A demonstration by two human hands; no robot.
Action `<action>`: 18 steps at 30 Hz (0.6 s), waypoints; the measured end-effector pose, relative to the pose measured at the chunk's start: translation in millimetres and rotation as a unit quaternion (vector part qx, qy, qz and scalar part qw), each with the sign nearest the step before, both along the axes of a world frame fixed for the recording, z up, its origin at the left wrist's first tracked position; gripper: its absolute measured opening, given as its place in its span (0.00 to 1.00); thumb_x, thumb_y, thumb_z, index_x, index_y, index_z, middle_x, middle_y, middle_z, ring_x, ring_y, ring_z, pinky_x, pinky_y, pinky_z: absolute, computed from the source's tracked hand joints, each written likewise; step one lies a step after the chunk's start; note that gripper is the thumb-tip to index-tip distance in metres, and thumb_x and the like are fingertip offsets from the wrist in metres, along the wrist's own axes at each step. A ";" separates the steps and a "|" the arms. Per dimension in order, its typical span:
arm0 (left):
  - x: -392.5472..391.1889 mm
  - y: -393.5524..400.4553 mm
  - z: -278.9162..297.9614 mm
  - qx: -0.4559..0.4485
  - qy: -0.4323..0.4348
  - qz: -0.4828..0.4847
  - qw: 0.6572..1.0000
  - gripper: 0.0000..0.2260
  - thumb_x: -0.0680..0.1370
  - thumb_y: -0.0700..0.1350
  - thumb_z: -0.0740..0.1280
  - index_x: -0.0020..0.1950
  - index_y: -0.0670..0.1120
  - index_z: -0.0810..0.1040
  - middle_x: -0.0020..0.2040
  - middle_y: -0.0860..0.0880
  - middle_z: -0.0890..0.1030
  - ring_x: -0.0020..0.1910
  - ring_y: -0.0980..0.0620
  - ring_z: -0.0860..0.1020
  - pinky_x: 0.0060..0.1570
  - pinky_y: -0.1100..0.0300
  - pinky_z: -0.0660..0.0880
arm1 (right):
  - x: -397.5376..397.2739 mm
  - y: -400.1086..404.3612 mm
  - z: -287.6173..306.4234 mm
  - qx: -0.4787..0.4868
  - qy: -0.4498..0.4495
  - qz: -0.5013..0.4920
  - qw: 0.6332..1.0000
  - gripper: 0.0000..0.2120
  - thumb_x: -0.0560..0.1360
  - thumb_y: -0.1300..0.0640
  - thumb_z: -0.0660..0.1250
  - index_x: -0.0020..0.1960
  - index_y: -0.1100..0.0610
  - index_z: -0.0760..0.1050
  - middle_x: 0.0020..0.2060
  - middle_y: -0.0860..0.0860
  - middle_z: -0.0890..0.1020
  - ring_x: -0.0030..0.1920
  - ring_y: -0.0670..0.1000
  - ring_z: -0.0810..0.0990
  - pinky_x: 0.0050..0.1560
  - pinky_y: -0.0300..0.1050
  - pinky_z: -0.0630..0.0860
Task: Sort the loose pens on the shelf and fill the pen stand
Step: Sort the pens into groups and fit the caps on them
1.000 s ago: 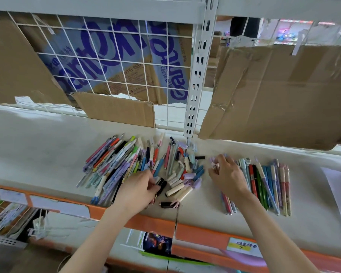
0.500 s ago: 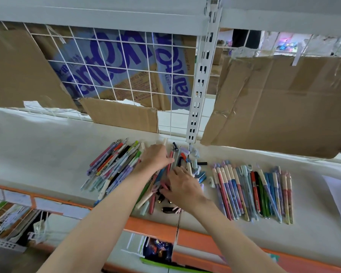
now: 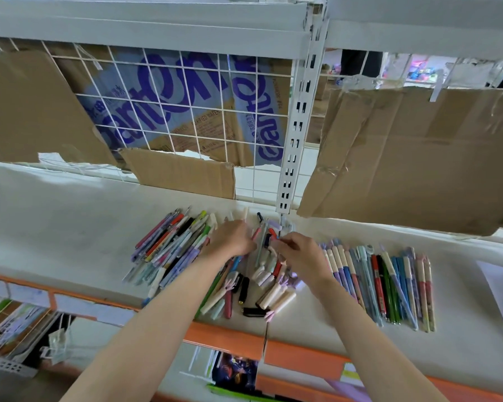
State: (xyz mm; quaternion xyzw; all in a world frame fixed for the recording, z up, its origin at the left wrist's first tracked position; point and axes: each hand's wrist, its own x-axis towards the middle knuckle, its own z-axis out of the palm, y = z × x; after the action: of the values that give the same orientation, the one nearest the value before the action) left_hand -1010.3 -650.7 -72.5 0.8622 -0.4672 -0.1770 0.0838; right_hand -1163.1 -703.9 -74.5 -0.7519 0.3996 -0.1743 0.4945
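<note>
plainly, the sorting step is in hand, judging by how the pens are laid on the shelf (image 3: pixel 55 227): a slanted bundle (image 3: pixel 169 250) at the left, an aligned row (image 3: pixel 384 285) at the right, and a jumbled heap (image 3: pixel 259 288) between them. the left hand (image 3: pixel 230 240) is laid over the heap's far pens, but whether anything is grasped cannot be told. the right hand (image 3: pixel 301 256) is curled, and something small seems to be pinched at its fingertips. no pen stand is seen. next, one pen must be singled out and matched to its group.
</note>
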 end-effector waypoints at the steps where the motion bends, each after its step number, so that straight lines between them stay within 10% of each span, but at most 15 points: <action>1: -1.5 2.2 -0.8 -0.021 0.002 -0.002 1.000 0.14 0.77 0.45 0.63 0.31 0.47 0.68 0.29 0.50 0.70 0.31 0.51 0.72 0.29 0.63 0.66 | -1.7 -3.5 0.0 0.001 -0.004 -0.014 1.000 0.07 0.76 0.54 0.67 0.41 0.56 0.78 0.28 0.46 0.76 0.27 0.44 0.71 0.29 0.34 0.68; 8: -17.5 41.8 1.8 -0.305 0.044 -0.028 0.951 0.04 0.80 0.41 0.61 0.47 0.42 0.69 0.34 0.50 0.74 0.29 0.56 0.71 0.28 0.67 0.67 | -16.4 -19.1 4.3 0.103 -0.170 -0.068 0.978 0.05 0.75 0.64 0.66 0.47 0.61 0.81 0.38 0.51 0.82 0.26 0.42 0.66 0.28 0.32 0.64; 18: -15.9 75.9 -23.6 -0.322 0.080 -0.056 0.942 0.03 0.79 0.37 0.62 0.51 0.41 0.73 0.41 0.52 0.73 0.38 0.61 0.70 0.37 0.68 0.66 | -13.8 -21.3 9.7 0.015 -0.156 0.037 0.987 0.04 0.75 0.63 0.66 0.46 0.58 0.80 0.41 0.54 0.83 0.30 0.38 0.71 0.37 0.33 0.65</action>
State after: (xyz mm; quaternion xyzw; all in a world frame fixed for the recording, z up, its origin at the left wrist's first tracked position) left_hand -1026.2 -574.7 -96.1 0.7446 -0.5382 -0.0900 0.3844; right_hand -1176.9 -725.2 -64.8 -0.7221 0.2923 -0.2652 0.5681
